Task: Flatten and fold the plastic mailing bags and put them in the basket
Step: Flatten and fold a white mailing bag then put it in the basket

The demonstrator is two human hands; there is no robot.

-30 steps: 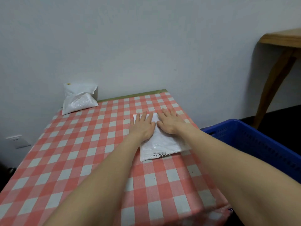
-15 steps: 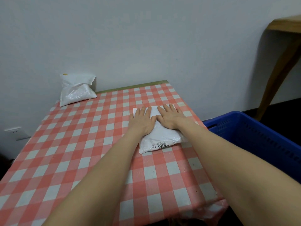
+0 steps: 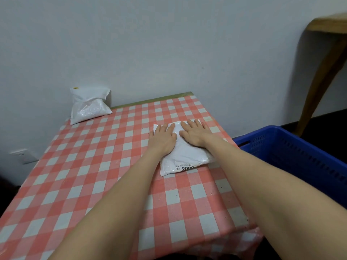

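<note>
Left hand (image 3: 162,140): flat, palm down, fingers straight and close together, pressing on the left part of the bag; it grips nothing.
Right hand (image 3: 195,134): also flat with straight fingers spread a little, pressing the right part of the bag just beside the left hand; nothing is pinched or curled round.
Bag (image 3: 185,156): a white plastic mailing bag lying on the table under both palms, close to the right edge. Its near end, free of the hands, bulges a little and carries a printed label (image 3: 185,167).
Step in hand: by my judgement this is the flattening, with air being pressed out under the two palms. Whether a fold is already in cannot be told.
Next move: it likely calls for sweeping the palms toward the puffy near end. After that, one hand would pin the bag while the other lifts an edge over. The slick plastic may spring back if let go early.
Table (image 3: 93,175): covered in a red-and-white checked cloth.
Basket (image 3: 281,132): blue with slotted walls, standing just beside the table on the right, lower than the tabletop. Its contents cannot be made out.
Second bag (image 3: 88,107): crumpled against the wall at the far left corner, well apart from the hands and not yet flattened.
</note>
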